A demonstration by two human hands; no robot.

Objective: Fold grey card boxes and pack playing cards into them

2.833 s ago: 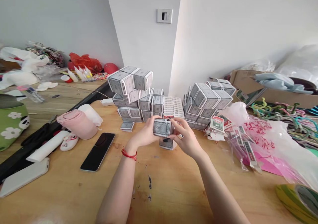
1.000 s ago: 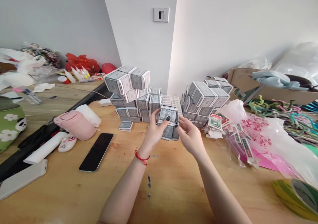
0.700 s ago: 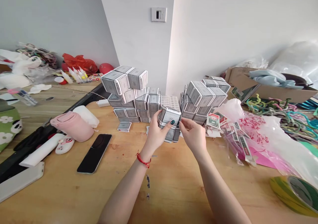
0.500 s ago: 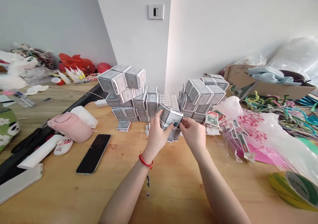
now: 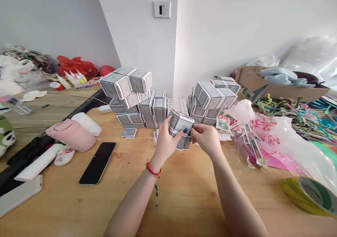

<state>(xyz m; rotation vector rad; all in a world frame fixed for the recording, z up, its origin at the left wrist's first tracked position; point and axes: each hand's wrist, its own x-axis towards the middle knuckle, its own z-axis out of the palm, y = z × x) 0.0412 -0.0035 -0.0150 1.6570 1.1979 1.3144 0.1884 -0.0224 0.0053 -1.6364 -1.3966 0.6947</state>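
Observation:
My left hand (image 5: 165,140) is wrapped round a block of folded playing cards (image 5: 181,122) with grey patterned backs, thumb across its front. At the block's right edge my right hand (image 5: 207,139) is closed, its fingertips pinching there; what exactly lies between them is hidden. Just behind stand stepped structures of similar card cubes, a taller left stack (image 5: 129,100) and a right stack (image 5: 210,96). Between them sits a paler card section (image 5: 177,104). One small folded-card piece (image 5: 129,133) lies in front of the left stack.
A phone (image 5: 97,163), a pink pouch (image 5: 72,135) and white items lie left. To the right are a card pack (image 5: 223,123), a plastic bag (image 5: 279,135), a roll of yellow tape (image 5: 292,191) and a cardboard box (image 5: 295,88). A wall rises behind.
The view has shifted slightly, so most things sit a little further left. My right hand's fingers have changed position a little at the block's edge; my left hand keeps its hold.

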